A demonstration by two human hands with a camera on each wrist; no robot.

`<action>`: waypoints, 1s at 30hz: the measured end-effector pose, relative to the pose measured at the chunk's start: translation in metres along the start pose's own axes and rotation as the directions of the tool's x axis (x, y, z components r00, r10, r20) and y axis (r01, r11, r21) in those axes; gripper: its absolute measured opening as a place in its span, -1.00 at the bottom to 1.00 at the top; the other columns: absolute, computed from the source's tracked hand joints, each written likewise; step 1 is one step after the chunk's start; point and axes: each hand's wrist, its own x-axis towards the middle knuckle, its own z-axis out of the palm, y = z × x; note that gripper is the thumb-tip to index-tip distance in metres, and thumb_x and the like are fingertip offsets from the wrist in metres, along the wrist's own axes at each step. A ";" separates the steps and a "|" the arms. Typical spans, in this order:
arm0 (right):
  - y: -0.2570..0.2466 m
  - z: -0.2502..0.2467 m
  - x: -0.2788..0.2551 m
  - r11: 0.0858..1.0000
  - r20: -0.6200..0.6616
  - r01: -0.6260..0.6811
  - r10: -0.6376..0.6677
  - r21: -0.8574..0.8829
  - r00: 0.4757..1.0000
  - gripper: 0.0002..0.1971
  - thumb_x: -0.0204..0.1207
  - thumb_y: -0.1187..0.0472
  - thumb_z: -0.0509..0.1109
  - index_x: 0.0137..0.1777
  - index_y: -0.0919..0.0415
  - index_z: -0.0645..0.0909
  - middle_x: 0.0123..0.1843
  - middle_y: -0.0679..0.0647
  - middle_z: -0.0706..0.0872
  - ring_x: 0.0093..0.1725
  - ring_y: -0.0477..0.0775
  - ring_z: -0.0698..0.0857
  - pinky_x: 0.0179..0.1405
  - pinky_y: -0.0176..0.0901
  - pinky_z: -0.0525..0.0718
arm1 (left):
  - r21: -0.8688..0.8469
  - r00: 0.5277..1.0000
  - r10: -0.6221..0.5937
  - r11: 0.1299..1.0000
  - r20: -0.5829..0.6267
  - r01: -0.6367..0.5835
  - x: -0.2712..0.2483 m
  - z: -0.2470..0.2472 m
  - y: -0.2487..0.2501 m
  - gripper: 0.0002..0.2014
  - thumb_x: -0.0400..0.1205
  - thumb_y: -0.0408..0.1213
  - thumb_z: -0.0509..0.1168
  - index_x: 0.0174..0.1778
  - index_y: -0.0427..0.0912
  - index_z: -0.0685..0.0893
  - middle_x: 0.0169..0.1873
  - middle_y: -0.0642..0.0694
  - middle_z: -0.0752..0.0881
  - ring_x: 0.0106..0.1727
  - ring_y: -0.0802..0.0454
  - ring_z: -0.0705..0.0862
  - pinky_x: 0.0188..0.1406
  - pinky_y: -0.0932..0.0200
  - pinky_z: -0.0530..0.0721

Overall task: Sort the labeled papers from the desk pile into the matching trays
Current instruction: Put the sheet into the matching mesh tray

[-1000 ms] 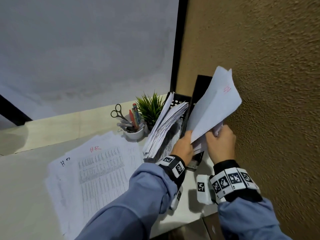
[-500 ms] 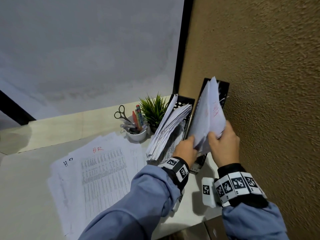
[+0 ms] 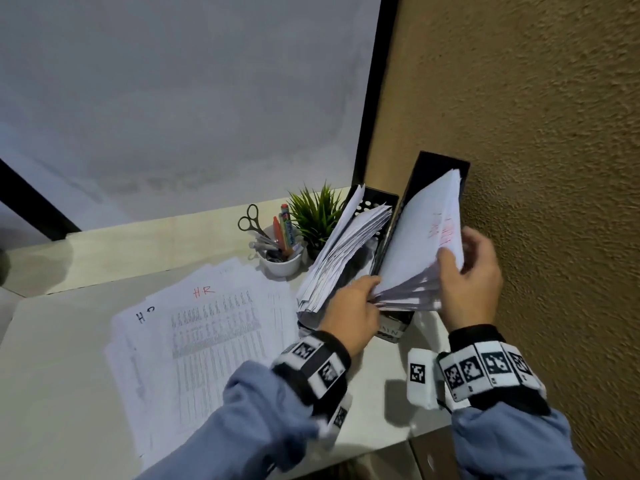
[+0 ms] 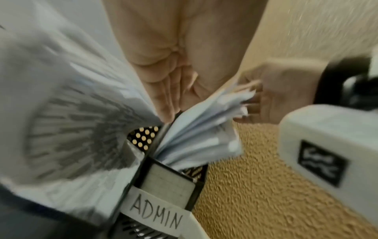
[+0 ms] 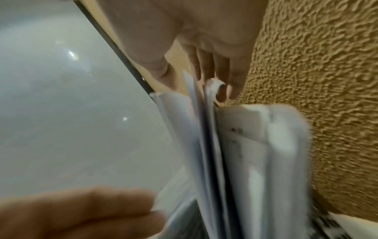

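A spread pile of printed papers (image 3: 207,327), the top ones marked "HR", lies on the desk at left. Two black file trays stand against the wall. The left tray (image 3: 377,199) holds a thick leaning stack. The right tray (image 3: 433,168) carries an ADMIN label (image 4: 155,215). My right hand (image 3: 467,271) pinches the sheaf of papers (image 3: 422,244) standing in the ADMIN tray, thumb on the front sheet with red writing. My left hand (image 3: 360,299) lies with straight fingers against the sheaf's lower left edge, between the two stacks (image 4: 169,90).
A white cup (image 3: 280,265) with scissors and pens and a small green plant (image 3: 315,213) stand just left of the trays. A rough brown wall (image 3: 554,168) runs close along the right. A grey partition (image 3: 173,98) closes the back.
The sheet with red writing, held high a second ago, has come down into the right tray with the other papers. My left hand has slid down to the sheaf's base.
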 end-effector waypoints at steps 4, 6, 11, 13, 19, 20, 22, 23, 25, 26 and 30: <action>-0.019 0.002 -0.007 0.982 -0.116 0.179 -0.171 0.058 0.978 -0.72 0.54 0.20 0.32 0.25 0.09 0.55 0.20 0.01 0.57 0.18 -0.02 0.59 0.13 -0.16 0.62 | -0.169 0.948 -0.045 0.986 -0.315 -0.010 -0.051 -0.060 -0.024 -0.71 0.61 -0.51 0.19 0.04 -0.07 0.69 -0.06 0.06 0.75 -0.01 0.24 0.71 -0.02 0.35 0.68; -0.034 0.014 -0.022 0.955 -0.074 0.284 -0.278 0.088 0.958 -0.79 0.53 0.26 0.32 0.15 0.11 0.59 0.12 -0.01 0.55 0.08 -0.02 0.60 0.05 -0.22 0.60 | -0.210 0.868 -0.161 0.975 -0.471 0.067 -0.071 -0.087 -0.054 -0.72 0.59 -0.55 0.19 -0.08 -0.06 0.68 -0.13 0.05 0.76 -0.06 0.21 0.72 -0.11 0.37 0.64; -0.041 0.079 -0.082 0.920 0.305 0.364 -0.392 0.147 0.868 -0.86 0.54 0.40 0.33 0.02 0.19 0.62 -0.05 0.04 0.60 -0.15 -0.21 0.56 -0.16 -0.48 0.54 | -0.205 0.620 -0.569 0.804 -0.541 0.559 -0.106 -0.119 -0.174 -0.73 0.60 -0.43 0.26 0.22 -0.26 0.58 0.20 -0.23 0.63 0.12 -0.17 0.65 0.08 0.09 0.58; -0.027 0.112 -0.110 0.945 0.520 0.309 -0.317 0.105 0.793 -0.85 0.54 0.37 0.32 0.05 0.20 0.63 -0.03 0.03 0.61 -0.15 -0.14 0.58 -0.13 -0.37 0.58 | -0.205 0.533 -0.697 0.680 -0.480 0.704 -0.119 -0.118 -0.210 -0.53 0.57 -0.32 0.35 0.39 -0.35 0.46 0.35 -0.31 0.51 0.28 -0.25 0.58 0.25 -0.03 0.53; 0.045 0.195 -0.164 0.860 0.784 0.110 0.392 -0.498 0.482 -0.53 0.55 0.20 0.31 0.44 0.27 0.38 0.44 0.22 0.42 0.34 0.15 0.51 0.25 -0.13 0.49 | -0.031 0.465 -0.797 0.515 -0.384 0.857 -0.134 -0.104 -0.243 -0.07 0.32 -0.06 0.60 0.49 -0.30 0.27 0.38 -0.29 0.40 0.38 -0.28 0.44 0.33 -0.11 0.50; 0.053 0.201 -0.167 0.834 0.756 0.093 0.439 -0.543 0.485 -0.64 0.54 0.19 0.31 0.30 0.26 0.40 0.38 0.22 0.45 0.24 0.10 0.51 0.12 -0.14 0.50 | -0.003 0.478 -0.797 0.516 -0.370 0.857 -0.134 -0.103 -0.244 -0.07 0.31 -0.09 0.61 0.50 -0.29 0.25 0.38 -0.29 0.39 0.38 -0.28 0.44 0.32 -0.11 0.50; 0.063 0.207 -0.171 0.817 0.713 0.043 0.476 -0.576 0.515 -0.76 0.49 0.23 0.30 0.02 0.15 0.27 0.10 0.15 0.43 0.01 0.01 0.42 -0.10 -0.22 0.39 | -0.023 0.489 -0.797 0.530 -0.354 0.847 -0.136 -0.103 -0.248 -0.13 0.35 -0.17 0.59 0.47 -0.28 0.27 0.36 -0.29 0.42 0.34 -0.28 0.49 0.25 -0.08 0.52; 0.067 0.209 -0.173 0.815 0.691 0.011 0.484 -0.579 0.537 -0.76 0.47 0.25 0.30 -0.06 0.13 0.24 -0.01 0.10 0.38 -0.07 -0.01 0.39 -0.15 -0.25 0.38 | -0.052 0.498 -0.791 0.548 -0.356 0.835 -0.138 -0.104 -0.249 -0.22 0.39 -0.22 0.57 0.44 -0.28 0.30 0.33 -0.28 0.45 0.31 -0.27 0.52 0.20 -0.06 0.53; 0.070 0.212 -0.173 0.831 0.671 -0.067 0.491 -0.553 0.555 -0.71 0.44 0.29 0.29 -0.29 0.04 0.20 -0.23 -0.07 0.30 -0.32 -0.05 0.34 -0.39 -0.29 0.34 | -0.095 0.520 -0.763 0.593 -0.383 0.800 -0.143 -0.107 -0.251 -0.46 0.49 -0.31 0.47 0.34 -0.26 0.40 0.23 -0.26 0.58 0.18 -0.22 0.61 0.10 0.00 0.56; 0.072 0.213 -0.174 0.840 0.673 -0.112 0.498 -0.530 0.547 -0.62 0.42 0.28 0.30 -0.36 -0.04 0.12 -0.31 -0.11 0.22 -0.40 -0.10 0.27 -0.46 -0.30 0.30 | -0.104 0.528 -0.747 0.611 -0.405 0.784 -0.146 -0.109 -0.250 -0.57 0.53 -0.33 0.42 0.28 -0.25 0.46 0.16 -0.24 0.64 0.09 -0.18 0.64 0.04 0.04 0.58; 0.076 0.218 -0.173 0.827 0.657 -0.226 0.550 -0.515 0.516 -0.58 0.26 0.17 0.36 -0.38 -0.12 0.09 -0.36 -0.14 0.16 -0.26 0.02 0.35 -0.45 -0.27 0.33 | -0.165 0.595 -0.645 0.732 -0.480 0.661 -0.158 -0.116 -0.243 -0.74 0.61 -0.37 0.31 0.22 -0.20 0.64 -0.08 -0.06 0.66 -0.09 -0.04 0.63 -0.08 0.22 0.51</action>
